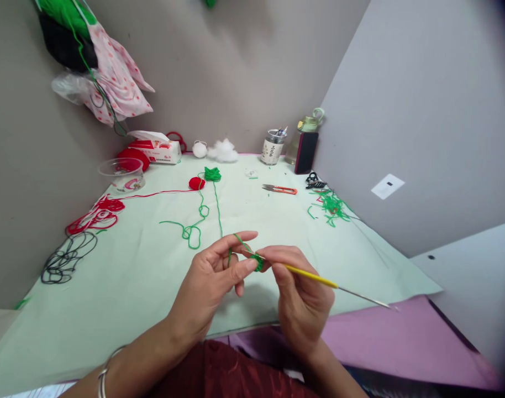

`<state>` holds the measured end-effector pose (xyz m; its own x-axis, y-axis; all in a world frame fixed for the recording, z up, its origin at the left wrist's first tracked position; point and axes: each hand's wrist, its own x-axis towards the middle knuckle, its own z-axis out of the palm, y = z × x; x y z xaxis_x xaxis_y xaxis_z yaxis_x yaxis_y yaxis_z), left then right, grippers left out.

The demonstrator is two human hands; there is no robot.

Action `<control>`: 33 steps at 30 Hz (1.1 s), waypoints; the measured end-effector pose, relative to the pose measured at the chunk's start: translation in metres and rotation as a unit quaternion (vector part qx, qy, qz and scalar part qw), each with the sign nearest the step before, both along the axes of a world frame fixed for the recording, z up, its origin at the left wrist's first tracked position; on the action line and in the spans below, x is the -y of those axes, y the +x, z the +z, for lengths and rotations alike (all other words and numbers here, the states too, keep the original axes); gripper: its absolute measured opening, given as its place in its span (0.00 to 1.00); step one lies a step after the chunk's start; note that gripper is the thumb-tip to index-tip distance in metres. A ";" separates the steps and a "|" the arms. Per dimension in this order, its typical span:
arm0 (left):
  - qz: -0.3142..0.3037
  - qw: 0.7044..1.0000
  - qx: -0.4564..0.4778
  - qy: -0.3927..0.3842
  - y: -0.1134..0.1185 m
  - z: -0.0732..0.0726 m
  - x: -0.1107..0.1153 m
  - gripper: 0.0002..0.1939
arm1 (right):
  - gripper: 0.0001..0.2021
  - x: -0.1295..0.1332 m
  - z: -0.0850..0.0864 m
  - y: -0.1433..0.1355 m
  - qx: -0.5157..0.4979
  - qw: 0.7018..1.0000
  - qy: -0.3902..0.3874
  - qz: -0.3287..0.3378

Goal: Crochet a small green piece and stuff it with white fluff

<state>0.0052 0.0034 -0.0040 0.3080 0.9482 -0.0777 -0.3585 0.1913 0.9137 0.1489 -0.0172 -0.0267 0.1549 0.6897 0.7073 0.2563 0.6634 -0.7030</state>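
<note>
My left hand [213,273] pinches a small green crochet piece [258,262] between thumb and fingers, with green yarn passing over its raised index finger. In my right hand [302,298] is a crochet hook [313,276] with a yellow handle, its metal tip at the green piece and its long metal back end pointing down to the right. From my left hand a strand runs up the table to a green yarn bundle [212,174]. A loose green tail [193,232] lies curled on the table left of that strand. My fingers partly hide the piece.
A red yarn ball [196,183] touches the green strand. Orange-handled thread snips [279,189] lie mid-table; green scraps [333,207] are on the right. Red yarn [97,215], dark cord [68,258] and a clear bowl [124,174] line the left. A phone [306,153] leans against a bottle [296,141].
</note>
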 end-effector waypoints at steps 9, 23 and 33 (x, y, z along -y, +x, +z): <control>-0.047 0.989 0.087 -0.114 -0.001 0.007 -0.006 0.18 | 0.13 0.000 -0.003 0.007 0.004 0.999 0.022 -0.039; -0.030 0.999 0.008 -0.022 -0.005 -0.002 -0.004 0.19 | 0.09 -0.006 -0.003 0.009 -0.171 0.974 -0.092 0.113; 0.002 0.999 -0.027 0.029 -0.007 0.000 -0.003 0.14 | 0.12 0.003 0.002 0.014 -0.054 0.996 -0.028 0.069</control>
